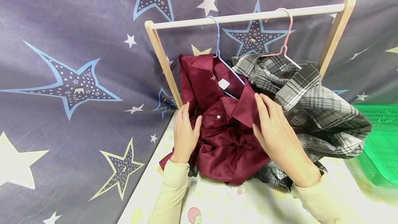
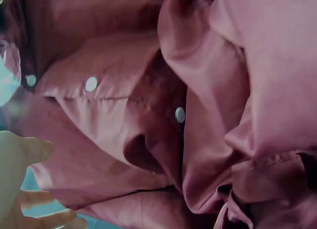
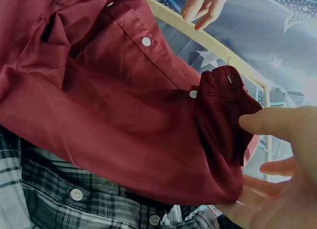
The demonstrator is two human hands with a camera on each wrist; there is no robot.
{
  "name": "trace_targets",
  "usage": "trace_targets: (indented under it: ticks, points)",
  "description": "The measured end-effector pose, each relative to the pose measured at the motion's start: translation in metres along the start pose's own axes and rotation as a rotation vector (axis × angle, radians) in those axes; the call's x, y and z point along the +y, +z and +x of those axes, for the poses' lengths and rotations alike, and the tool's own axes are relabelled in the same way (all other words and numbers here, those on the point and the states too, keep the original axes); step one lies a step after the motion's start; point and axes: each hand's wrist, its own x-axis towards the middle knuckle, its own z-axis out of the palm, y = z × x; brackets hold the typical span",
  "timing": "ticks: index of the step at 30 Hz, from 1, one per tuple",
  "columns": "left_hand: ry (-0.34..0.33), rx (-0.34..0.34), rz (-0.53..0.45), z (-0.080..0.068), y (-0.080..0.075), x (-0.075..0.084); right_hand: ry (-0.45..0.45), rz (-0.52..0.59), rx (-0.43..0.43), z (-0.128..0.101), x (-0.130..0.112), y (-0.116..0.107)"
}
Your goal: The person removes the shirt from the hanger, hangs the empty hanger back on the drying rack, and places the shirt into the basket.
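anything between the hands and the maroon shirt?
Nothing visible. The left hand rests on the maroon shirt at its left edge, and the right hand lies on its collar side, beside the plaid shirt.

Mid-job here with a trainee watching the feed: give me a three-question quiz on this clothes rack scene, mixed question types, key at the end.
1. True or false: the maroon shirt hangs on the pink hanger.
2. Multiple choice: the right hand rests on which part of the maroon shirt? A. the collar area B. the bottom hem C. a cuff
3. Short answer: which garment lies beside the maroon shirt, on the pink hanger's side of the wooden rack?

Key:
1. False. Its collar is on the blue hanger.
2. A. The left hand touches the shirt's other edge.
3. The grey plaid shirt.
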Motion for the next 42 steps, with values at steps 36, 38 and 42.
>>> trace_targets:
  ticks: [36,38,42]
  points:
    - [-0.173,0.153,-0.244,0.057,0.007,-0.062,0.043,-0.02,0.077,0.018,-0.006,0.017]
    - [-0.175,0.127,-0.245,0.059,0.01,-0.063,0.051,-0.021,0.074,0.018,-0.006,0.018]
    - [-0.183,0.114,-0.235,0.06,0.013,-0.065,0.07,-0.036,0.081,0.02,-0.007,0.02]
